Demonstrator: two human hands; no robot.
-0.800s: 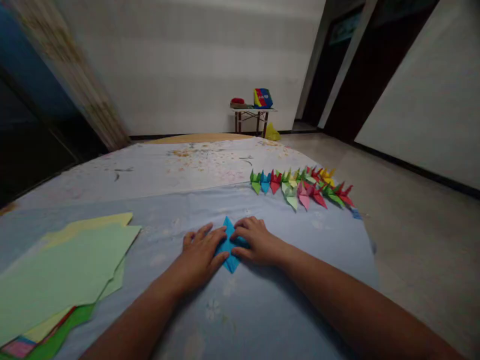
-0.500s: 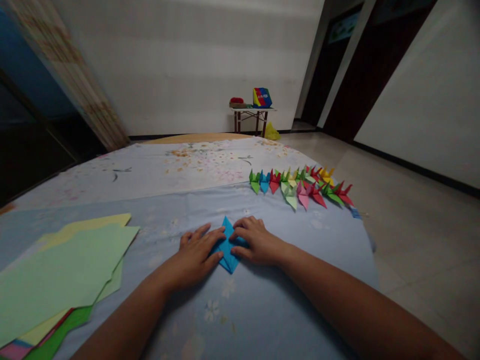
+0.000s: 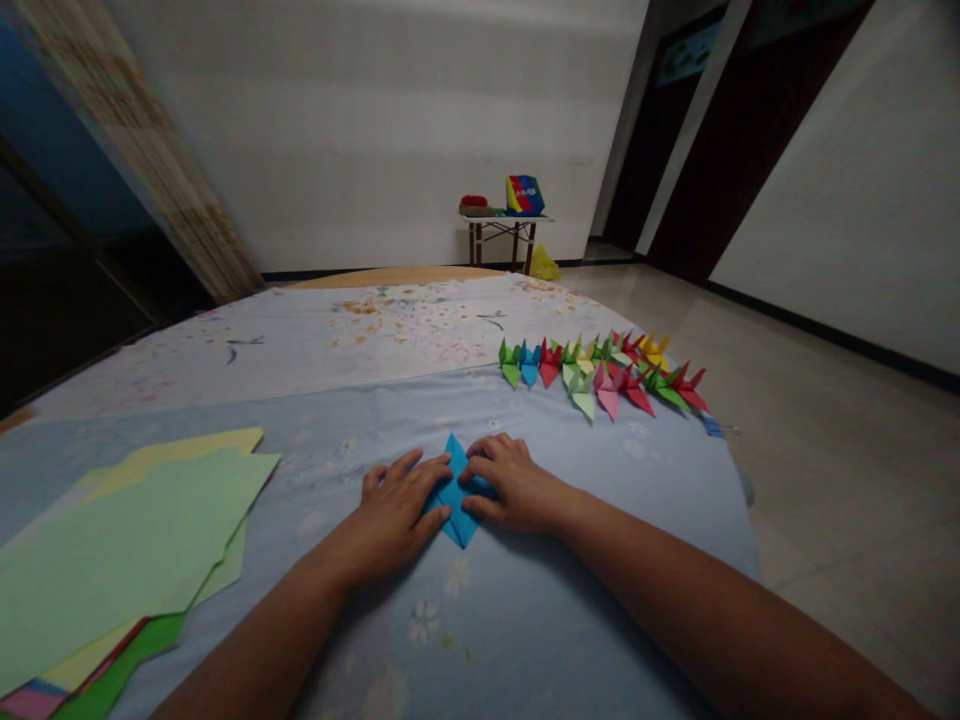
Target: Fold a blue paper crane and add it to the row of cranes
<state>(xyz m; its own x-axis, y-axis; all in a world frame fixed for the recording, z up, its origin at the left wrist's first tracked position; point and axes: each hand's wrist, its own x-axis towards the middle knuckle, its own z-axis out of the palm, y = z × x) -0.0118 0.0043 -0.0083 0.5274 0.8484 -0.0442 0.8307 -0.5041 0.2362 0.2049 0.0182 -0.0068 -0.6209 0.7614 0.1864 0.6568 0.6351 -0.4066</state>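
Observation:
A blue folded origami paper (image 3: 459,497), pointed at both ends, lies flat on the pale blue cloth (image 3: 600,480). My left hand (image 3: 396,510) holds its left side, with the fingers pressing on the paper. My right hand (image 3: 506,484) presses on its right side, and the fingertips of the two hands nearly meet over the fold. The middle of the paper is partly hidden under my fingers.
A loose stack of coloured paper sheets (image 3: 127,530), pale green on top, lies to the left. Several origami cranes (image 3: 600,375) stand in a row beyond my hands. A floral sheet (image 3: 375,330) covers the far side; a small table (image 3: 502,218) stands by the wall.
The view has steadied and shifted slightly. My hands stay on the blue paper, with the left hand sitting a little lower on it.

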